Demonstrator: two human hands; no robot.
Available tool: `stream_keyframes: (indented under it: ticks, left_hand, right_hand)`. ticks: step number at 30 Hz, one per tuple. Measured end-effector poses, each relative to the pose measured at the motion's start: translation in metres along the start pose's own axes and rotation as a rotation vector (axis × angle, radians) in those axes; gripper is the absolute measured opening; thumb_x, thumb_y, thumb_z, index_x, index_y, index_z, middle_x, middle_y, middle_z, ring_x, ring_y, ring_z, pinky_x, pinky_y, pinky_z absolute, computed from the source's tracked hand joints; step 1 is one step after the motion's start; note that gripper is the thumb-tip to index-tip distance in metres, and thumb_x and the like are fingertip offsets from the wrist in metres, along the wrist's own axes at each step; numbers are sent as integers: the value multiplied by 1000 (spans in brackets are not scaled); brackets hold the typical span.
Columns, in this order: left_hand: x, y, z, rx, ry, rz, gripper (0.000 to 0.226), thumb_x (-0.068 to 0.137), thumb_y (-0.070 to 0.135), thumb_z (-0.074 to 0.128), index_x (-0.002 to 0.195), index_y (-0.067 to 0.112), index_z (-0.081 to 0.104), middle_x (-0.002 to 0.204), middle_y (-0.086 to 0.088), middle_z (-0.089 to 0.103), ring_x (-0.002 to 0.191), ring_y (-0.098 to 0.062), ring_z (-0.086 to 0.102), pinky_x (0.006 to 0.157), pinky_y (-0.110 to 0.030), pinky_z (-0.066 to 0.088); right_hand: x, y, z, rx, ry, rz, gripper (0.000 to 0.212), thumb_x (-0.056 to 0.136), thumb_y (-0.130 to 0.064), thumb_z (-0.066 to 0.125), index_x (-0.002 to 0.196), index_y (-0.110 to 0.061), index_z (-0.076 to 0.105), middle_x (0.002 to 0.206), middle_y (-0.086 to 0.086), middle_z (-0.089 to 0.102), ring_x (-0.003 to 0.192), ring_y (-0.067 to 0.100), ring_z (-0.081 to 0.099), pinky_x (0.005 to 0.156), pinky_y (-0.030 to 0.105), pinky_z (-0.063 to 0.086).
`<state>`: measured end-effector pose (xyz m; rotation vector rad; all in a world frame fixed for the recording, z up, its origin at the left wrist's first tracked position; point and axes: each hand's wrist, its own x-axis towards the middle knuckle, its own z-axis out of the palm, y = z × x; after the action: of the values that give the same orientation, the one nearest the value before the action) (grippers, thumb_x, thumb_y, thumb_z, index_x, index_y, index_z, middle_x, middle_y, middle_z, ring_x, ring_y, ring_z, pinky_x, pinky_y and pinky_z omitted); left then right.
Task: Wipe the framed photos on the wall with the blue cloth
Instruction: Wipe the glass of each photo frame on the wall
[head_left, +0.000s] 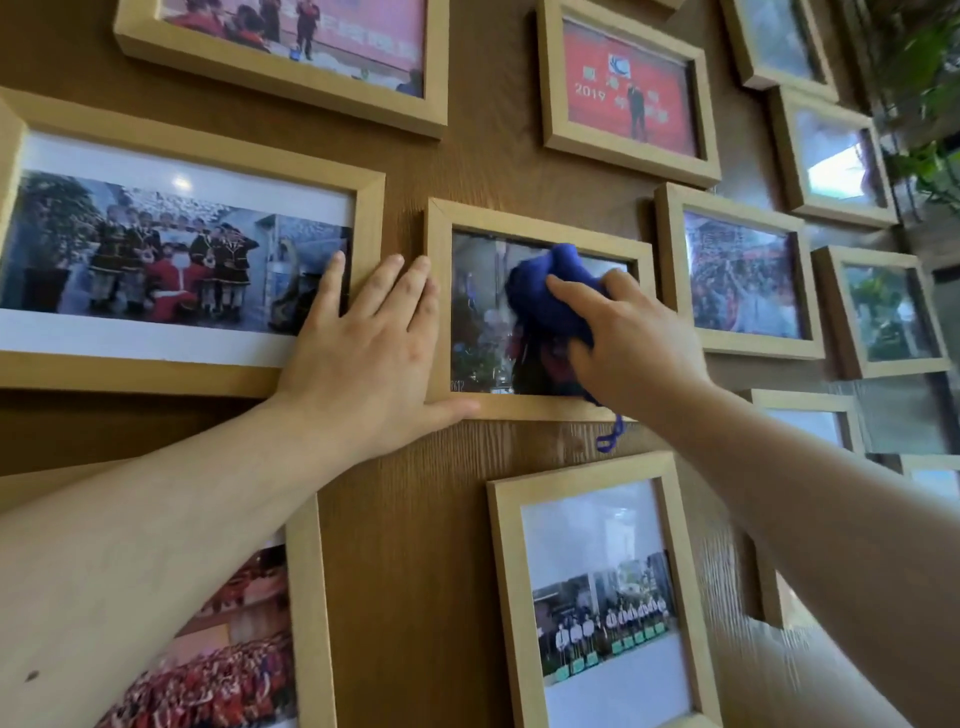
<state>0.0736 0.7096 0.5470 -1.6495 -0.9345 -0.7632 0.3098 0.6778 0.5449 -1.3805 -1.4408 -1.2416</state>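
Observation:
A small light-wood framed photo (480, 312) hangs at the middle of the brown wood wall. My right hand (631, 343) presses a bunched blue cloth (545, 280) against its glass, with a loose thread dangling below the frame. My left hand (363, 343) lies flat with fingers spread against the frame's left edge, thumb under its bottom rail, overlapping the corner of the large framed photo (176, 249) on the left. Part of the small photo is hidden by the cloth and my right hand.
Several more light-wood framed photos cover the wall: a red one (626, 88) above right, one to the right (743, 275), a tall one below (602, 597), one at lower left (234, 649). Green plant leaves (924, 104) show at the top right edge.

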Motion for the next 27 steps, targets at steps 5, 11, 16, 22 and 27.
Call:
stream_keyframes:
  ticks: [5,11,16,22,27]
  left_hand:
    - [1,0,3,-15,8,-7,113,71,86,19,151,7,10,163,-11,8,149,-25,6,118,-59,6]
    - [1,2,3,-20,15,-7,111,72,85,21,150,7,13,162,-11,11,149,-25,8,118,-59,8]
    - [1,2,0,-20,2,-11,116,65,85,2,150,7,12,162,-11,10,149,-24,8,118,-59,7]
    - [1,1,3,-6,3,5,113,71,85,17,150,5,12,162,-13,9,149,-25,7,118,-59,6]
    - [-2,1,8,-27,32,13,108,75,83,22,150,5,15,161,-15,12,148,-27,10,118,-59,8]
  right_hand:
    - [1,24,-2,-3,-31,197,56,89,-28,48,141,-33,30,122,11,45,83,25,46,59,33,32]
    - [-4,-22,-2,151,-49,-62,60,88,-29,50,142,-35,23,124,7,42,86,18,46,61,29,37]
    - [-15,-43,-3,97,-71,-243,57,88,-27,47,141,-35,29,117,7,43,85,18,41,60,35,43]
    - [-42,17,-1,-23,-68,-149,52,85,-28,56,134,-33,43,105,8,51,75,17,43,55,29,31]
    - [-47,22,-2,-42,-71,-105,53,85,-27,55,136,-32,41,107,9,51,77,22,49,56,30,31]
